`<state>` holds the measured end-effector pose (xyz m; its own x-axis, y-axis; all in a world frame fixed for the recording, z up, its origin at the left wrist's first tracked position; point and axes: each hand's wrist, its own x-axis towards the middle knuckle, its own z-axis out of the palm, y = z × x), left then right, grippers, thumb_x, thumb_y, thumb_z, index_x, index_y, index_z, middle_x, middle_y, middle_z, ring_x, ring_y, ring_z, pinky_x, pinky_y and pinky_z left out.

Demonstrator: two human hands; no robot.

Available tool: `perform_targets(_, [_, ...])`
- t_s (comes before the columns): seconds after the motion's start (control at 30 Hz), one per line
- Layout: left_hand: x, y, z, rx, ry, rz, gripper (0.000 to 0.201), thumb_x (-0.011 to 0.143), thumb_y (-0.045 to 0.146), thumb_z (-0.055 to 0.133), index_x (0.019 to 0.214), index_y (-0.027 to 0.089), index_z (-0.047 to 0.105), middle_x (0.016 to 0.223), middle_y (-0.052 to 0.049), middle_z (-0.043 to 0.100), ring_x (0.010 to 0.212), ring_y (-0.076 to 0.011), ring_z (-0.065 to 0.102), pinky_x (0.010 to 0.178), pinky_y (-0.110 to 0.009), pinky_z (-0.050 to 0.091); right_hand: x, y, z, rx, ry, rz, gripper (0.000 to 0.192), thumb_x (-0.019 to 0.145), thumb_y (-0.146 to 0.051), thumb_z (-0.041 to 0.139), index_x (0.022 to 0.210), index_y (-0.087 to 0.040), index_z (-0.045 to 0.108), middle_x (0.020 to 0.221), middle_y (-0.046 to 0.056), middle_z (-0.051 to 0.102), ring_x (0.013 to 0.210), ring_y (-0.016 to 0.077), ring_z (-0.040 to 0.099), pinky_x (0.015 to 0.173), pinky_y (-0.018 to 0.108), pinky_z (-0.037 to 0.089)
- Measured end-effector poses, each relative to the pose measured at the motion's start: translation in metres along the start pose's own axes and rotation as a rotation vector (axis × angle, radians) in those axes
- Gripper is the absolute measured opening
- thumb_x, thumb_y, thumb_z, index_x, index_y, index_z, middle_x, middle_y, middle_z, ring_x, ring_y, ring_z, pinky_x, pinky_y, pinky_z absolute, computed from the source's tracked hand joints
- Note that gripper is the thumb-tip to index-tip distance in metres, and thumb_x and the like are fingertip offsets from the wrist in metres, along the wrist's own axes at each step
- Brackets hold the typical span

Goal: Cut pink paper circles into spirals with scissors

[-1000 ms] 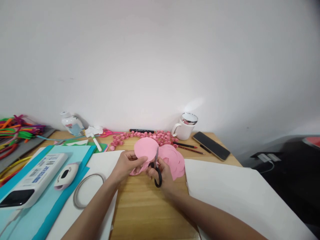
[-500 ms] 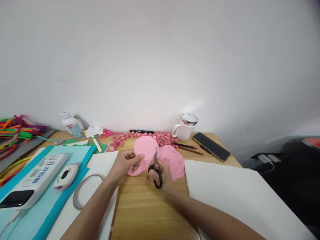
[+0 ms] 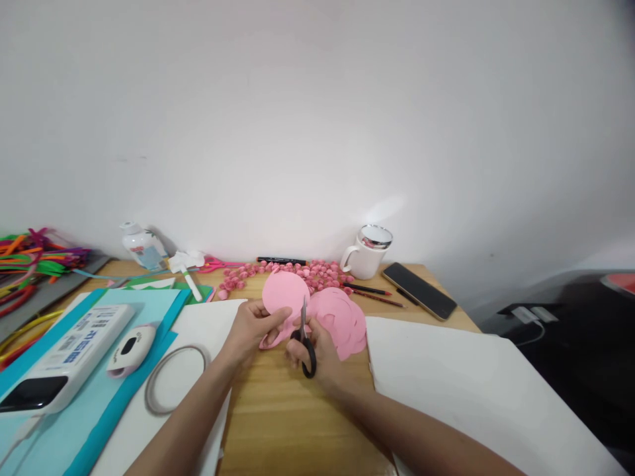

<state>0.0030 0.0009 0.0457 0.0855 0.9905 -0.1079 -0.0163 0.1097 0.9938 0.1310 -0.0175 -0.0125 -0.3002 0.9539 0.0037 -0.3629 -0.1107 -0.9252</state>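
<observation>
My left hand (image 3: 258,325) pinches a round pink paper piece (image 3: 286,291) between thumb and fingers, holding it tilted up above the table. A curved strip of the same pink paper hangs below it, near my fingers. My right hand (image 3: 320,347) is closed around the black handles of a pair of scissors (image 3: 308,354). Their blades point upward at the paper's right edge; whether they are cutting into it I cannot tell. Just right of the blades lies an overlapping pile of pink paper circles (image 3: 342,317), partly covered by my right hand.
Small pink rolled pieces (image 3: 325,274) lie along the back, beside a black marker (image 3: 282,261). A white mug (image 3: 366,254), pencils (image 3: 370,289) and a phone (image 3: 419,291) are at the back right. White sheets (image 3: 461,377) flank me. At left are a tape ring (image 3: 151,390) and a white device (image 3: 74,357).
The pink paper has turned and shifted slightly left in my left hand. My right hand and the scissors have moved a little left and down.
</observation>
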Motion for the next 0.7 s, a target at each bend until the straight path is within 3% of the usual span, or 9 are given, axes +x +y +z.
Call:
perform_targets(0.17, [-0.002, 0.001, -0.002, 0.062, -0.025, -0.019, 0.037, 0.064, 0.037, 0.070, 0.045, 0.015, 0.048, 0.031, 0.007, 0.041, 0.030, -0.0034, 0.030, 0.034, -0.018, 0.018, -0.001, -0.016, 0.002, -0.045, 0.076, -0.053, 0.041, 0.058, -0.025, 0.075, 0.086, -0.022, 0.046, 0.064, -0.006, 0.054, 0.053, 0.0099, 0.048, 0.050, 0.020, 0.037])
perform_targets(0.3, [-0.002, 0.000, -0.003, 0.092, -0.050, -0.013, 0.037, 0.067, 0.038, 0.068, 0.046, 0.015, 0.048, 0.031, 0.007, 0.041, 0.030, -0.0041, 0.032, 0.035, -0.019, 0.018, -0.002, -0.019, 0.002, -0.050, 0.051, -0.070, 0.040, 0.060, -0.031, 0.073, 0.087, -0.022, 0.046, 0.062, -0.005, 0.054, 0.056, 0.0127, 0.050, 0.050, 0.022, 0.036])
perform_targets(0.7, [-0.002, 0.005, -0.002, 0.061, -0.027, -0.025, 0.035, 0.063, 0.038, 0.070, 0.048, 0.015, 0.048, 0.032, 0.007, 0.040, 0.031, -0.0032, 0.029, 0.035, -0.019, 0.018, -0.001, -0.011, 0.000, -0.088, 0.054, -0.043, 0.041, 0.064, -0.040, 0.068, 0.092, -0.021, 0.045, 0.056, -0.006, 0.052, 0.044, 0.0092, 0.041, 0.039, 0.020, 0.032])
